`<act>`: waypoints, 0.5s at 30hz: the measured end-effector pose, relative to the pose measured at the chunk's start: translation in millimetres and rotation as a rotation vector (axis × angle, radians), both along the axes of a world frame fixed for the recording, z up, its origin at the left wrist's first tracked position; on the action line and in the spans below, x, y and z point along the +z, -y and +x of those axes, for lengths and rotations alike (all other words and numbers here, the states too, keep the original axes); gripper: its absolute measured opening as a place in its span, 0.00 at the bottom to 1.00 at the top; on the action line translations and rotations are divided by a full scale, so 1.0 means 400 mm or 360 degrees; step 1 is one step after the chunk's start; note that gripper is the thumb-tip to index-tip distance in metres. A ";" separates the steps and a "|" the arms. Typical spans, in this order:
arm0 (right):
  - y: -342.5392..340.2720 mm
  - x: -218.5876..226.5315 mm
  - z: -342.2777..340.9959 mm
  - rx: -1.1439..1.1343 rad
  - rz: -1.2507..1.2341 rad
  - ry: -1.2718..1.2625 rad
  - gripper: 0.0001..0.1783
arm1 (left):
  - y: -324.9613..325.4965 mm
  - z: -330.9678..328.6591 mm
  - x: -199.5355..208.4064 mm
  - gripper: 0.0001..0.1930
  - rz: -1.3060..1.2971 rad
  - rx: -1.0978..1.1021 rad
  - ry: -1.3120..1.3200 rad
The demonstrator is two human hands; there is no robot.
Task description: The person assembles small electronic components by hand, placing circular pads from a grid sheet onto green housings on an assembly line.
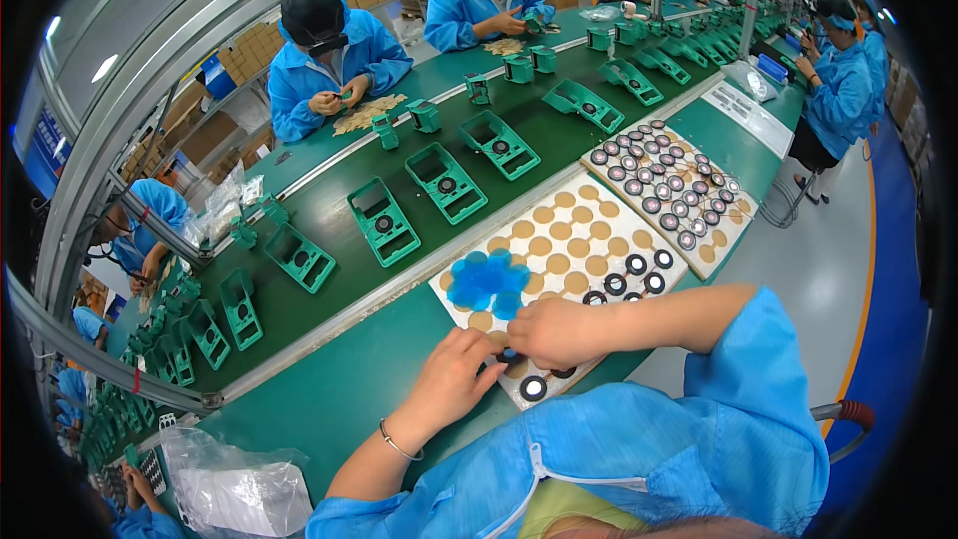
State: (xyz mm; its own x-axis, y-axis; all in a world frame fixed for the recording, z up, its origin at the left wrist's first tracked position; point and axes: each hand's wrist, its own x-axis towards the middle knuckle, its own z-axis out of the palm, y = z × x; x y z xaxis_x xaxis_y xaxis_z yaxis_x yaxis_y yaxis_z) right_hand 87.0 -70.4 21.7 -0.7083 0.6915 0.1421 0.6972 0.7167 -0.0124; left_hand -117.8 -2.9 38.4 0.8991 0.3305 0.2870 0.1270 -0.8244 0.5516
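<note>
My left hand (451, 379) and my right hand (555, 332) meet over the near edge of a white tray (482, 243) with round recesses. The fingers of both are closed around a small round part (510, 353) showing black and a bit of blue, mostly hidden by them. Just beyond my hands lies a pile of translucent blue discs (486, 279) on the tray. A round black speaker-like part with a pale centre (533, 388) sits near my right wrist's side of the tray's corner. Several more black round parts (615, 284) fill recesses to the right.
A second tray (709, 253) of round parts adjoins on the right. Past the trays, a green conveyor (499, 198) carries several green plastic housings (384, 222). Clear plastic bags (239, 484) lie at lower left. Co-workers in blue (339, 65) sit across the line; others stand at right.
</note>
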 end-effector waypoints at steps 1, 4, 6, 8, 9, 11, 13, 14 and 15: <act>-0.006 0.011 0.009 -0.0205 -0.0388 -0.0322 0.05 | 0.007 0.001 -0.003 0.14 0.0003 0.0005 0.0002; -0.019 0.012 0.039 -0.0528 -0.1323 -0.1139 0.04 | 0.023 0.021 0.002 0.15 -0.0002 0.0220 0.0335; -0.033 -0.002 0.055 -0.0657 -0.2119 -0.1843 0.07 | 0.033 0.033 0.017 0.17 0.0267 0.0510 0.0623; -0.030 -0.017 0.048 -0.0654 -0.2220 -0.2084 0.08 | 0.020 0.038 0.003 0.16 0.0290 0.0428 0.0557; -0.025 -0.012 0.036 -0.0623 -0.2317 -0.2311 0.09 | 0.022 0.035 0.005 0.16 0.0330 0.0363 0.0492; -0.016 0.005 0.017 -0.0595 -0.2272 -0.2247 0.09 | 0.031 0.036 0.005 0.15 0.0353 0.0366 0.0511; -0.014 0.008 0.011 -0.0699 -0.1987 -0.2092 0.09 | 0.026 0.051 -0.001 0.15 0.0345 0.0343 0.0527; -0.017 0.004 0.009 -0.0762 -0.1903 -0.2099 0.08 | 0.023 0.058 -0.001 0.14 0.0373 0.0360 0.0565; -0.016 0.004 0.006 -0.0758 -0.1906 -0.2100 0.08 | 0.024 0.061 -0.002 0.13 0.0399 0.0381 0.0599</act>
State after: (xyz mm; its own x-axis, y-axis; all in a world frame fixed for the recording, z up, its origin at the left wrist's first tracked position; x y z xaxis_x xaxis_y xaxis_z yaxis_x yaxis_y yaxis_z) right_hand 89.4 -63.9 23.3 -0.2957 0.9121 -0.2841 -0.0706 -0.3174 -0.9457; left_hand -93.3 -12.4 37.5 0.6257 0.3941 0.6732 0.1589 -0.9093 0.3846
